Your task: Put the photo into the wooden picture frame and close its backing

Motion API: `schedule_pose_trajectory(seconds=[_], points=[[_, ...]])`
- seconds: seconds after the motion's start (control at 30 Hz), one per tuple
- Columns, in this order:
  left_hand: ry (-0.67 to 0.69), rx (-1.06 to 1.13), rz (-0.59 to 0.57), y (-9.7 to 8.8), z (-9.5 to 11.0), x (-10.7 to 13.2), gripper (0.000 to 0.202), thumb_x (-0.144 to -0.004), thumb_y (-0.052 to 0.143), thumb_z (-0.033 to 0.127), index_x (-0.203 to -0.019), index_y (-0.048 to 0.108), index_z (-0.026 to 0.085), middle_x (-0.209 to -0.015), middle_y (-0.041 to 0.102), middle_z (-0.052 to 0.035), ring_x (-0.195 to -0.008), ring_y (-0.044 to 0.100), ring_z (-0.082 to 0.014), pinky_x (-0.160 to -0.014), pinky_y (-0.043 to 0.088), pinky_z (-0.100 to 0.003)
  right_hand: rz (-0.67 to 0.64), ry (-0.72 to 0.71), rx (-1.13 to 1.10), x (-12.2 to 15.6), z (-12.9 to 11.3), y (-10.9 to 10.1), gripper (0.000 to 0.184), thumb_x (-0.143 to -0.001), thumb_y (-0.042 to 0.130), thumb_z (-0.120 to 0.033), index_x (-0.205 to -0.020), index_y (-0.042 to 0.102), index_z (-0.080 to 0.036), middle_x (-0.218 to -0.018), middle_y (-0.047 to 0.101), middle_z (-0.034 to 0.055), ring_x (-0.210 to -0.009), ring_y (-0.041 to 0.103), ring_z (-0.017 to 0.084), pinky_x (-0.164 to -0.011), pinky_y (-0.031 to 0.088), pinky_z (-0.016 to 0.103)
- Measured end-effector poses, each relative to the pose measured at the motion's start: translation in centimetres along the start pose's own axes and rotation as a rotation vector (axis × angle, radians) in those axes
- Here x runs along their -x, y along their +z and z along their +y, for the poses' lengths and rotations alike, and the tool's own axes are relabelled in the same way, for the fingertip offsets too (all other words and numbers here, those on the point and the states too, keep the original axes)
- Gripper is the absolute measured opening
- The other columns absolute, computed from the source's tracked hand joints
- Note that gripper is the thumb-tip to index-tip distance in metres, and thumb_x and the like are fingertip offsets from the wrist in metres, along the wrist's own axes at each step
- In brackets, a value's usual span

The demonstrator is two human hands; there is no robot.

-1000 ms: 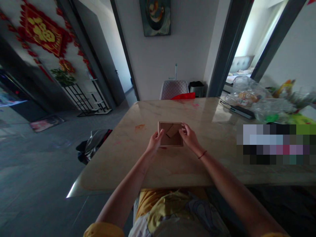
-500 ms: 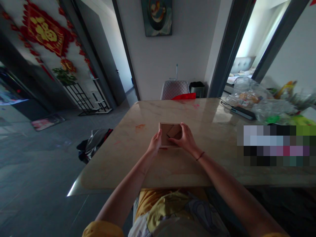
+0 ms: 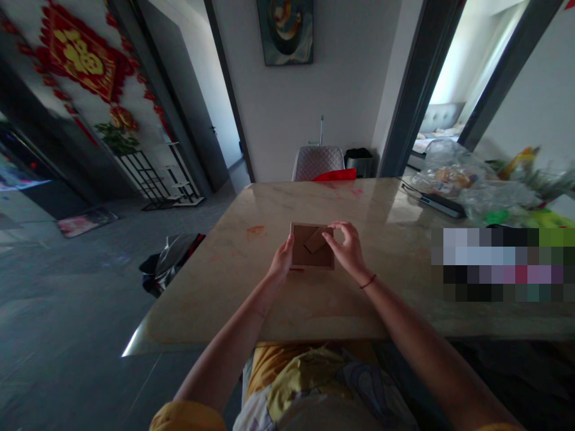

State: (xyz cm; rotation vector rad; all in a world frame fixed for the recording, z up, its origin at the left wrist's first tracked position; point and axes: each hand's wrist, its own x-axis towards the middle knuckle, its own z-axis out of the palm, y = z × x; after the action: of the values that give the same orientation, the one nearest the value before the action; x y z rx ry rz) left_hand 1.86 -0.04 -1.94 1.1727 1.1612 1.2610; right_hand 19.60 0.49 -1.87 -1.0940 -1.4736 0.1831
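Observation:
A small picture frame (image 3: 300, 260) with a light wooden rim is held back side up above the table. On its brown backing a narrow stand flap (image 3: 315, 239) lies at a slant. My left hand (image 3: 283, 256) grips the frame's left edge, thumb along the rim. At the upper right corner, my right hand (image 3: 347, 246) has thumb and forefinger pinched together. Whether they hold the flap's upper end or the rim itself, I cannot tell. The face of the frame is hidden underneath.
The marble-look table (image 3: 215, 293) carries orange and pink stains. To the right stand plastic bags (image 3: 453, 173), a dark elongated device (image 3: 442, 205) and a blurred-out patch. Across the table is a quilted chair (image 3: 318, 161) beside a red item (image 3: 336, 175). A bag (image 3: 173, 263) sits at the left.
My right hand has shifted up and to the right, from across the frame's right side to its upper right corner, uncovering more of the backing. The left hand stays in place.

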Motion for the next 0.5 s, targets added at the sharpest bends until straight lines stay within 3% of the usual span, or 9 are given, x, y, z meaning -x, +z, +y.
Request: schedule_pose_trajectory(seconds=[0.1,0.23,0.33,0.5], points=[[-0.095,0.052,-0.01,-0.1,0.0,0.0,0.051,-0.083,0.046,0.06,-0.108,0.067,0.021,-0.105,0.071,-0.0097,-0.091,0.067,-0.0256,-0.067,0.054,-0.034,-0.043,0.118,-0.078,-0.5,-0.1,-0.8,0.03,-0.079,0.057,-0.048,-0.083,0.066,-0.02,-0.087,0.068,0.0087,-0.078,0.059,0.02,-0.074,0.047,0.035],[-0.112,0.085,0.005,-0.2,-0.1,-0.2,0.049,-0.083,0.048,0.058,-0.108,0.067,0.021,-0.104,0.071,-0.0104,-0.091,0.067,-0.0256,-0.062,0.054,-0.031,-0.079,0.268,-0.172,-1.0,-0.2,-1.4,0.036,-0.075,0.061,-0.05,-0.08,0.07,-0.015,-0.064,0.064,0.0047,-0.053,0.05,0.013,-0.052,0.039,0.027],[-0.121,0.085,0.016,-0.2,-0.2,-0.3,0.051,-0.082,0.049,0.06,-0.109,0.067,0.02,-0.101,0.072,-0.0105,-0.086,0.068,-0.0246,-0.056,0.053,-0.029,-0.093,0.314,-0.25,-1.1,-0.2,-1.5,0.036,-0.072,0.063,-0.05,-0.08,0.069,-0.015,-0.071,0.068,0.0067,-0.058,0.055,0.014,-0.053,0.041,0.026],[-0.163,0.035,0.009,-0.1,0.3,0.2,0.059,-0.08,0.046,0.066,-0.114,0.064,0.022,-0.097,0.072,-0.0088,-0.071,0.068,-0.0225,-0.044,0.049,-0.027,-0.176,0.329,-0.436,-1.0,-0.3,-1.3,0.029,-0.068,0.067,-0.046,-0.076,0.064,-0.018,-0.103,0.069,0.0116,-0.09,0.065,0.019,-0.075,0.051,0.03]])
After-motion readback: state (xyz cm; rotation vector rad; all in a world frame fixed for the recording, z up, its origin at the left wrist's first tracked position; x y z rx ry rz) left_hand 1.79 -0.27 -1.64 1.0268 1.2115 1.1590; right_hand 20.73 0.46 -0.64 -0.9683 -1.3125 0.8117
